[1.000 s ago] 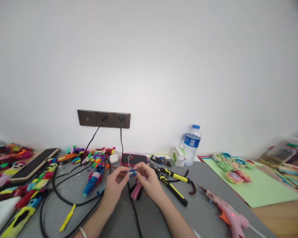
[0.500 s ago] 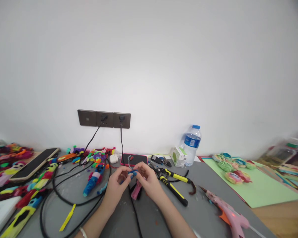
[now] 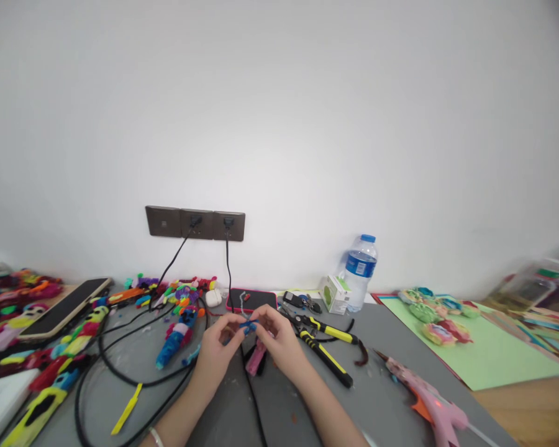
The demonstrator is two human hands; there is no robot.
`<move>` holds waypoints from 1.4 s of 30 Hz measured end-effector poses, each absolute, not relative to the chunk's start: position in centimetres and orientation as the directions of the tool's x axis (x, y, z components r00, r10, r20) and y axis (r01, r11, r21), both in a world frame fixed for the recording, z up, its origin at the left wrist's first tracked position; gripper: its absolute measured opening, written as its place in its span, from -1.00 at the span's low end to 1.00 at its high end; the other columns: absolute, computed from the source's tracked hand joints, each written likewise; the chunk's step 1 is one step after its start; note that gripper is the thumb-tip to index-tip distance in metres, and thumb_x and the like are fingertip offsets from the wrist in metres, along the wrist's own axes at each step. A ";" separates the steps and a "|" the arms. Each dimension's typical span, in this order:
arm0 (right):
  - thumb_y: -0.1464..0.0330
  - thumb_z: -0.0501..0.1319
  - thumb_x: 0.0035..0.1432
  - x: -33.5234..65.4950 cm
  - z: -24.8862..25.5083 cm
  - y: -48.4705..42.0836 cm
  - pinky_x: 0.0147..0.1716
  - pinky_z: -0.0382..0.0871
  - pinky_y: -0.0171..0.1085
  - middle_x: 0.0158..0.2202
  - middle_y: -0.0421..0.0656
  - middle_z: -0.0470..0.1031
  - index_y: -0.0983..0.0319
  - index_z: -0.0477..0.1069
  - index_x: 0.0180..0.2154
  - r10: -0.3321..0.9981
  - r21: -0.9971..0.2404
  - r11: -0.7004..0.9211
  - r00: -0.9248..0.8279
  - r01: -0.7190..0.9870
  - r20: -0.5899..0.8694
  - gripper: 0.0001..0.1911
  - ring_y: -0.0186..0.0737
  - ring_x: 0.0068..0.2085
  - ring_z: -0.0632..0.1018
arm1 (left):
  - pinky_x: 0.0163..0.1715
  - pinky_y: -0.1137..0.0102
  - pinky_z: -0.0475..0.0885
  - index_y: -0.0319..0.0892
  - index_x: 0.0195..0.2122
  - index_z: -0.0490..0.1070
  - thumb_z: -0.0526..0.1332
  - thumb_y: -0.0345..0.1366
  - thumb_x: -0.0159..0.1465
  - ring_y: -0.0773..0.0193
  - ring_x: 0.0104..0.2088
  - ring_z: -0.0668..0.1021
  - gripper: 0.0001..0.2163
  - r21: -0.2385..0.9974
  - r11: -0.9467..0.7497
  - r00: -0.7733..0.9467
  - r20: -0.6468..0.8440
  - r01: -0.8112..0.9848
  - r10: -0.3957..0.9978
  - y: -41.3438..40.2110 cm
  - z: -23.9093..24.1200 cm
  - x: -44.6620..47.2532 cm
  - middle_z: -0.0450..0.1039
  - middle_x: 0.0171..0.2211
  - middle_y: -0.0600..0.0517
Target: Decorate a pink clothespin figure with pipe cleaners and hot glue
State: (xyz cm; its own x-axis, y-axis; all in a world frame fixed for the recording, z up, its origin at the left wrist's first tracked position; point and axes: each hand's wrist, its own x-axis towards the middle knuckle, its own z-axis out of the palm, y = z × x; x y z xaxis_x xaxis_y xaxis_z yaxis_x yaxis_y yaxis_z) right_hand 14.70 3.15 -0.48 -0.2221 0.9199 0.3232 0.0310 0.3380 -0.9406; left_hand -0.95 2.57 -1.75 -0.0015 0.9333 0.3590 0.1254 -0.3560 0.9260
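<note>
Between the fingertips of both hands is a small piece of blue pipe cleaner [image 3: 248,326], pinched at its two ends. My left hand [image 3: 222,343] closes on it from the left, and my right hand [image 3: 276,338] from the right. Below the fingers, partly covered by my right hand, lies a pink fuzzy piece [image 3: 255,361] with dark parts at its sides. A grey twisted strand [image 3: 243,304] shows just beyond the fingertips, in front of a phone with a pink edge [image 3: 263,300]. A blue pipe-cleaner figure [image 3: 173,345] rests left of my left hand.
Yellow-and-black pliers [image 3: 326,360] lie right of my right hand. A pink glue gun [image 3: 431,400] rests near the right table edge. A water bottle [image 3: 361,273] and small box [image 3: 335,294] stand by the wall. Black cable [image 3: 77,397] loops at left, beside many pipe-cleaner figures [image 3: 41,410].
The fingers have shifted very slightly around the blue pipe cleaner, and a little more of it shows between the fingertips. Everything else stays in place.
</note>
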 end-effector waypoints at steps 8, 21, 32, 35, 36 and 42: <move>0.20 0.23 0.19 14.8 -0.2 3.1 -0.47 0.20 -0.37 -0.47 -0.26 0.33 0.22 0.37 -0.31 0.914 -0.936 0.351 -0.226 0.032 0.336 -0.79 -0.35 -0.48 0.33 | -0.39 0.42 0.47 -0.21 -0.36 0.54 0.29 -0.17 0.15 0.22 -0.41 0.58 -0.80 0.934 -0.343 -0.003 0.345 0.103 0.939 2.5 -1.8 -1.0 0.56 -0.43 -0.01; 0.16 0.20 0.21 14.6 -0.6 3.3 -0.54 0.10 -0.37 -0.54 -0.31 0.21 0.23 0.35 -0.30 0.925 -0.938 0.340 -0.205 0.068 0.321 -0.75 -0.36 -0.54 0.24 | -0.40 0.44 0.44 -0.20 -0.26 0.46 0.28 -0.23 0.15 0.26 -0.39 0.54 -0.82 0.937 -0.348 0.040 0.346 0.045 0.937 2.8 -2.4 -0.7 0.51 -0.38 0.01; 0.28 0.19 0.18 14.7 -0.6 3.2 -0.53 0.09 -0.37 -0.52 -0.30 0.22 0.23 0.38 -0.26 0.913 -0.921 0.378 -0.200 0.090 0.355 -0.85 -0.36 -0.52 0.26 | -0.33 0.42 0.46 -0.19 -0.29 0.45 0.25 -0.15 0.20 0.23 -0.35 0.56 -0.80 0.947 -0.321 0.050 0.320 0.012 0.946 2.7 -2.2 -0.9 0.52 -0.37 0.00; 0.21 0.19 0.19 14.7 -0.7 3.3 -0.54 0.10 -0.36 -0.54 -0.30 0.22 0.24 0.37 -0.25 0.930 -0.940 0.332 -0.192 0.077 0.313 -0.78 -0.34 -0.54 0.27 | -0.33 0.43 0.46 -0.19 -0.28 0.45 0.25 -0.16 0.21 0.25 -0.35 0.56 -0.80 0.944 -0.330 0.046 0.328 0.024 0.943 2.6 -2.2 -0.8 0.52 -0.36 0.00; 0.19 0.20 0.19 14.7 -0.6 3.3 -0.55 0.10 -0.36 -0.55 -0.30 0.22 0.24 0.38 -0.26 0.933 -0.942 0.325 -0.187 0.080 0.306 -0.77 -0.34 -0.54 0.27 | -0.35 0.43 0.45 -0.20 -0.29 0.45 0.25 -0.16 0.21 0.26 -0.36 0.55 -0.80 0.942 -0.333 0.042 0.332 0.032 0.942 2.6 -2.1 -0.8 0.51 -0.37 0.01; 0.21 0.22 0.17 14.9 -0.5 3.3 -0.52 0.13 -0.36 -0.56 -0.28 0.27 0.26 0.41 -0.31 0.932 -0.934 0.340 -0.175 0.114 0.318 -0.78 -0.35 -0.53 0.28 | -0.40 0.46 0.43 -0.20 -0.35 0.46 0.26 -0.17 0.20 0.27 -0.40 0.54 -0.81 0.932 -0.352 0.039 0.350 0.085 0.936 2.6 -2.0 -0.9 0.50 -0.43 0.02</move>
